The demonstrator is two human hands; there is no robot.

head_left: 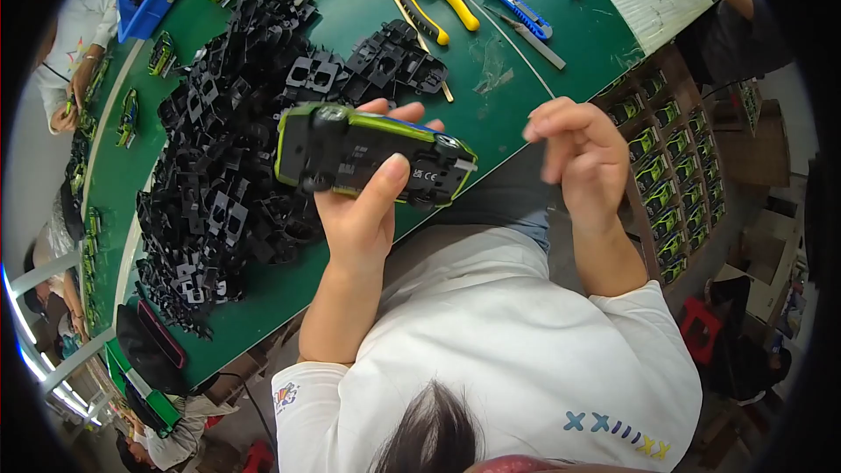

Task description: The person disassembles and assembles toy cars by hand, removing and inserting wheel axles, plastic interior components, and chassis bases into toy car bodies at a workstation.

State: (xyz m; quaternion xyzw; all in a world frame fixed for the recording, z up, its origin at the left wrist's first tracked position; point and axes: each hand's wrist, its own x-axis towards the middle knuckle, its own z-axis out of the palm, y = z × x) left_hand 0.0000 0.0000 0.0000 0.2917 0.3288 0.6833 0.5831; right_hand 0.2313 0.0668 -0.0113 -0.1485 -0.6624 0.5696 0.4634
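Lying across the left hand (pixel 355 221), underside to the camera, the green toy car (pixel 355 153) has its long axis running left to right, dipping slightly rightward, above the green table (pixel 491 131) beside a heap of black plastic parts (pixel 232 123). Its thumb presses the base, fingers wrapped behind and mostly hidden, as is the car's roof; I cannot tell which end is the nose. Blurred, the right hand (pixel 589 153) is raised half-curled, nothing visible in it.

Green toy car (pixel 366 151), black underside (wheels (pixel 329 117) too) toward the camera, in the left hand (pixel 357 215).
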